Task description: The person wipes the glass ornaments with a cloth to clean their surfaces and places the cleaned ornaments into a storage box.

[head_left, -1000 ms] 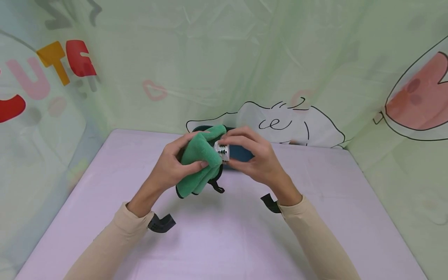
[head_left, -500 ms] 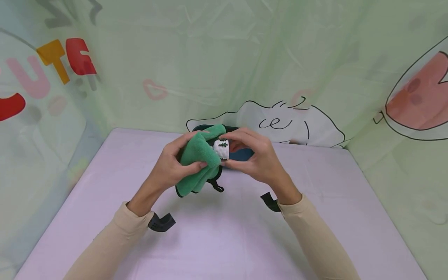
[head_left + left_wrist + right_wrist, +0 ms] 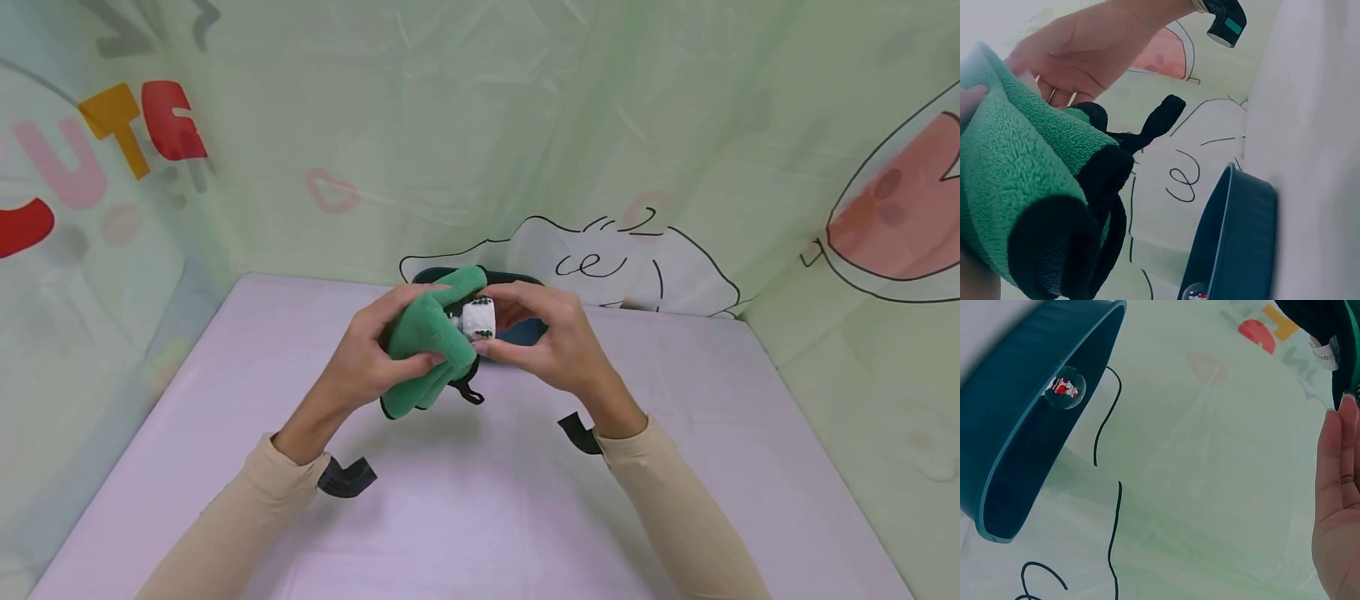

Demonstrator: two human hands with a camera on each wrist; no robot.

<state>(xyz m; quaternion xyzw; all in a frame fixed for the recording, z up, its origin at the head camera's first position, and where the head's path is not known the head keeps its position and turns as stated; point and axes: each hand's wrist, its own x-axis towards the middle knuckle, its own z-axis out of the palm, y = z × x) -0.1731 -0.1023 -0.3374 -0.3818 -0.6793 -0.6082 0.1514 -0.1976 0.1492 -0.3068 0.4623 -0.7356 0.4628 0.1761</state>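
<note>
Pale green sheeting (image 3: pixel 420 125) backs the lilac worktop (image 3: pixel 487 500), a blue bin (image 3: pixel 1250 231) near its far edge. Before that edge, the left hand (image 3: pixel 360 350) clamps a green cloth (image 3: pixel 427 333) about a white piece (image 3: pixel 480 318); the right hand (image 3: pixel 551 333) pinches its protruding end. Its tree print has rolled from mid-face to the sides, probably bringing fresh surface against the cloth.
</note>
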